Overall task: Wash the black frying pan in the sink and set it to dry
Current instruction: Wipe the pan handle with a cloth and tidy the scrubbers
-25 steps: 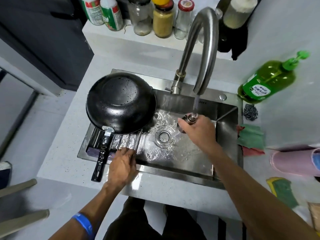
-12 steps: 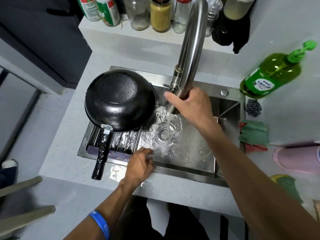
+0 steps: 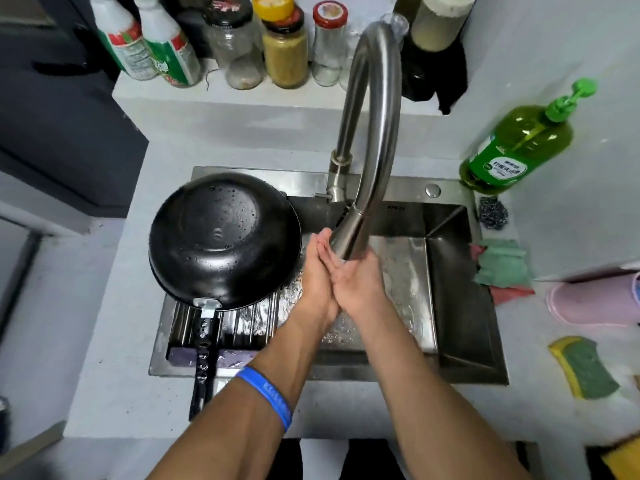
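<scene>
The black frying pan (image 3: pixel 221 237) lies upside down on the ribbed drying rack (image 3: pixel 252 322) over the left part of the steel sink (image 3: pixel 460 292). Water drops dot its base, and its black handle (image 3: pixel 202 368) points toward me over the sink's front edge. My left hand (image 3: pixel 317 275) and my right hand (image 3: pixel 356 278) are pressed palm to palm under the spout of the tall steel faucet (image 3: pixel 374 133), just right of the pan. Neither hand holds anything. The sink floor around them is wet.
A green dish soap bottle (image 3: pixel 516 147) and a steel scourer (image 3: pixel 493 213) stand right of the sink, with green and red cloths (image 3: pixel 502 265), a pink object (image 3: pixel 599 299) and a yellow-green sponge (image 3: pixel 585 368). Jars and bottles (image 3: pixel 284 50) line the back ledge.
My right hand left the faucet spout and my left hand left the sink's front edge; both came together under the spout. The pan has not moved on the rack.
</scene>
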A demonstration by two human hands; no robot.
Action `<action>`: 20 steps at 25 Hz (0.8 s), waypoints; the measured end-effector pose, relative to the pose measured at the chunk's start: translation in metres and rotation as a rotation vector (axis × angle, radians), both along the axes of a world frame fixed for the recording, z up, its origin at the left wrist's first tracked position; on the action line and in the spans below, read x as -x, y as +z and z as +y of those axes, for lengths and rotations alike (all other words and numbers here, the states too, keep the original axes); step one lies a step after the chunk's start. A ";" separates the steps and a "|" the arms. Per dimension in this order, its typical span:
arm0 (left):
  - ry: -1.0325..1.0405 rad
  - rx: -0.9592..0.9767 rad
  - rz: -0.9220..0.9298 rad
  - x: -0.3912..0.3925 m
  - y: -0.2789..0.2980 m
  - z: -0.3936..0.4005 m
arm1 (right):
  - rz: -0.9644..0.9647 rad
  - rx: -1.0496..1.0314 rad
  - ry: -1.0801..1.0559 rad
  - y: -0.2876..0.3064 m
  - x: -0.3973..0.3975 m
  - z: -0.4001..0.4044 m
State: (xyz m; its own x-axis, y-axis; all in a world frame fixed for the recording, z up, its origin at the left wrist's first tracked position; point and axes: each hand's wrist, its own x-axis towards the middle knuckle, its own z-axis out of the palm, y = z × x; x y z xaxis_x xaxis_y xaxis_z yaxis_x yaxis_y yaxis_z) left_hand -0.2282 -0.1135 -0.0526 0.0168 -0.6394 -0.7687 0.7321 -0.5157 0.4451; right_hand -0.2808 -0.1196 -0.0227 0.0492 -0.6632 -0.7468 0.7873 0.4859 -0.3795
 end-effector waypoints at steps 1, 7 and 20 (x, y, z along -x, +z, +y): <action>-0.003 -0.027 -0.047 0.006 -0.002 0.001 | 0.279 0.020 0.099 0.001 -0.001 -0.002; -0.209 -0.032 -0.190 -0.001 0.018 -0.014 | 0.652 0.020 0.612 -0.013 -0.018 0.022; -0.979 0.513 -1.283 -0.016 0.005 0.015 | 0.138 -0.143 0.281 -0.017 0.014 0.005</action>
